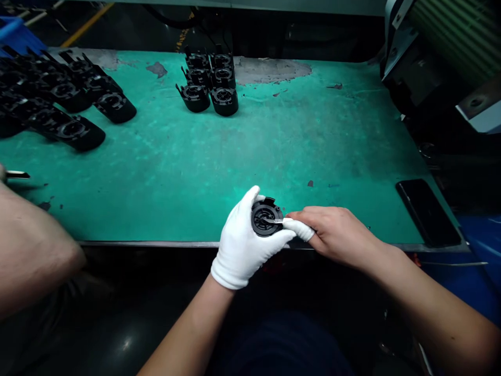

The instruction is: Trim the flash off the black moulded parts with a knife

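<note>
My left hand (240, 243), in a white glove, grips a round black plastic part (261, 225) near the table's front edge. The part's ribbed inner face is turned up, and a raised tab stands on its far rim. My right hand (332, 227) is bare apart from a white covering on a finger. Its fingers are closed around a small knife (277, 221) with a thin metal blade. The blade's tip reaches over the middle of the black part; whether it touches cannot be made out. The knife's handle is hidden in my fingers.
Several black housings (224, 101) stand grouped at the back of the green table (282, 151), with more (80, 133) at the left. A smartphone (428, 211) lies at the right edge. Another person's arm (33, 248) reaches in at left. Machinery (434, 68) stands back right.
</note>
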`<state>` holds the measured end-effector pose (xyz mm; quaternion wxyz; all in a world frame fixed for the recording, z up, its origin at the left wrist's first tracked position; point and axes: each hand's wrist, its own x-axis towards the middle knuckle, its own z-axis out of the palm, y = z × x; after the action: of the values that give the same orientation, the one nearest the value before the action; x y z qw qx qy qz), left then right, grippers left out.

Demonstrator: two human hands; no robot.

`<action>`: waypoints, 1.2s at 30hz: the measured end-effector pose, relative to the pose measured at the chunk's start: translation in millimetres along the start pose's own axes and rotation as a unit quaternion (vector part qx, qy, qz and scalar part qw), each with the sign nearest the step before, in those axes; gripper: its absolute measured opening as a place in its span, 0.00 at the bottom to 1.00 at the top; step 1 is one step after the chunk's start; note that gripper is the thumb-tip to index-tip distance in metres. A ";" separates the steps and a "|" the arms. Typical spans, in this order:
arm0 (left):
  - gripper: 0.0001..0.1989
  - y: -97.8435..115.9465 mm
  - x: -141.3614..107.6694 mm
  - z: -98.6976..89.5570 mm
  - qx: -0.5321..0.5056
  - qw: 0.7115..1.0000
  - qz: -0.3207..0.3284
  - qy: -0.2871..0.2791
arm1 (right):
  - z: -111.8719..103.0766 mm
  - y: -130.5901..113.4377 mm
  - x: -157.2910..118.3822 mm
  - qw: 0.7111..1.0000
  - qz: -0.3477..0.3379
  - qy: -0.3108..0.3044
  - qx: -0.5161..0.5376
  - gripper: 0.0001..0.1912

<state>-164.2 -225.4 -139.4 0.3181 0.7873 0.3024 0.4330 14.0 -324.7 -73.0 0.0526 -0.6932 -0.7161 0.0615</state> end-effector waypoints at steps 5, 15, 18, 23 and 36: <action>0.49 -2.5 0.2 3.5 0.006 1.000 -0.005 0.003 | -5.4 2.2 6.8 0.998 0.033 0.009 -0.050 0.20; 0.49 -7.9 -1.6 4.6 0.022 0.999 0.022 0.007 | -24.5 -3.6 6.2 0.995 -0.017 -0.032 -0.093 0.16; 0.48 -8.0 -1.4 4.8 0.025 0.999 0.031 0.011 | -28.6 -6.8 10.6 0.991 -0.012 -0.038 -0.126 0.15; 0.47 -8.9 -1.2 6.5 0.026 0.999 0.032 0.021 | -29.2 -12.4 11.1 0.988 0.000 -0.031 -0.150 0.19; 0.50 -12.1 -1.1 4.8 0.007 1.000 0.028 0.008 | -19.8 -6.1 -0.2 0.997 0.048 -0.007 0.061 0.15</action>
<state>-162.9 -219.9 -151.2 0.2977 0.7944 0.2860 0.4456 11.2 -324.7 -52.5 0.0864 -0.7219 -0.6773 0.1123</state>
